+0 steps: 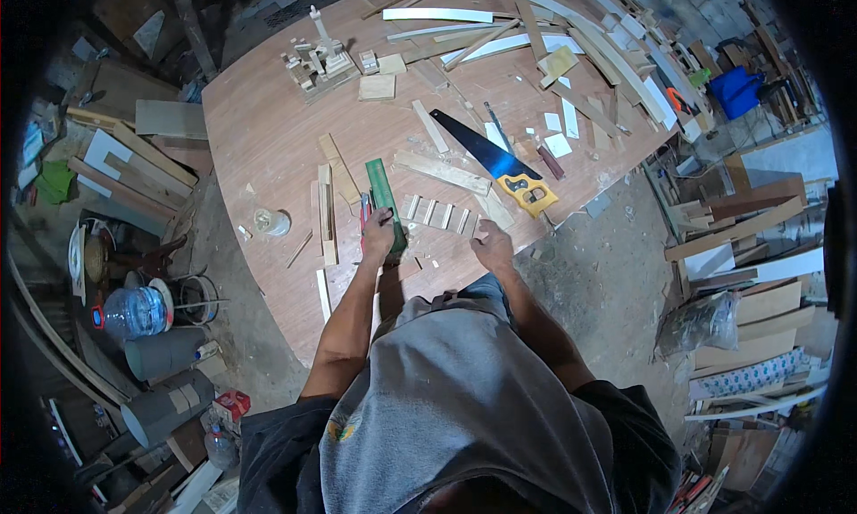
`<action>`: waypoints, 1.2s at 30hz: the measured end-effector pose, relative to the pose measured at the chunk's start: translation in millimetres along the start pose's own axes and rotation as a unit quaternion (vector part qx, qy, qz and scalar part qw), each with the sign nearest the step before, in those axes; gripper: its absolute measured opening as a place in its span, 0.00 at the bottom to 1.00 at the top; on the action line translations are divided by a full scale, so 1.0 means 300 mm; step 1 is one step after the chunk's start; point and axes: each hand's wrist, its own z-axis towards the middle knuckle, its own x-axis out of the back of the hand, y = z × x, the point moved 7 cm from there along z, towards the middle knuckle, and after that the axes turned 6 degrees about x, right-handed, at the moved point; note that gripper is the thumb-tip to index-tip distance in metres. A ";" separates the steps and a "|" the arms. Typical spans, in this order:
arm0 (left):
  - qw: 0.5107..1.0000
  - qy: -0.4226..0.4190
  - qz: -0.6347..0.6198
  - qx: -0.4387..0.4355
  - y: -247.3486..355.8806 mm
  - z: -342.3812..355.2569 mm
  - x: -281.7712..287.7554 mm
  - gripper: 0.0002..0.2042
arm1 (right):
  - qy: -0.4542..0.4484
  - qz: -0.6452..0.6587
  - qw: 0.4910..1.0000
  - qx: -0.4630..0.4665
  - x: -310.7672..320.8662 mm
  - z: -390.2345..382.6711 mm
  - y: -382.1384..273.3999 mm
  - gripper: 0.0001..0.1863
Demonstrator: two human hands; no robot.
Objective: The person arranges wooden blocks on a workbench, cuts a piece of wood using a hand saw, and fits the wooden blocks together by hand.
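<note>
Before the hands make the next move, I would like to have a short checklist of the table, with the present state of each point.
1. Saw away from both hands: ok, it lies on the table beyond the right hand.
2. Green ruler free of the left hand: not ok, the hand overlaps its near part.
3. Right fingers gripping the slatted wooden piece: cannot tell; they are at its right end.
4. Table free of scraps: not ok, white pieces lie near the saw.
5. Jar away from both hands: ok, it is further left.
</note>
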 end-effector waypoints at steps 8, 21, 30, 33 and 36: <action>0.996 0.054 0.043 -0.062 0.087 -0.291 0.130 0.17 | -0.113 -0.133 0.979 0.105 0.074 0.065 -0.199 0.47; 0.986 0.163 -0.013 0.043 -0.151 -0.639 0.251 0.19 | -0.149 -0.135 0.972 0.122 0.104 0.092 -0.126 0.38; 0.985 0.167 -0.019 0.031 -0.142 -0.613 0.255 0.19 | -0.145 -0.150 0.967 0.146 0.094 0.092 -0.127 0.40; 0.987 0.159 -0.010 0.017 -0.095 -0.599 0.255 0.18 | -0.154 -0.155 0.967 0.129 0.086 0.095 -0.113 0.40; 0.987 0.157 0.004 0.022 -0.071 -0.594 0.258 0.18 | -0.141 -0.159 0.967 0.142 0.087 0.091 -0.114 0.41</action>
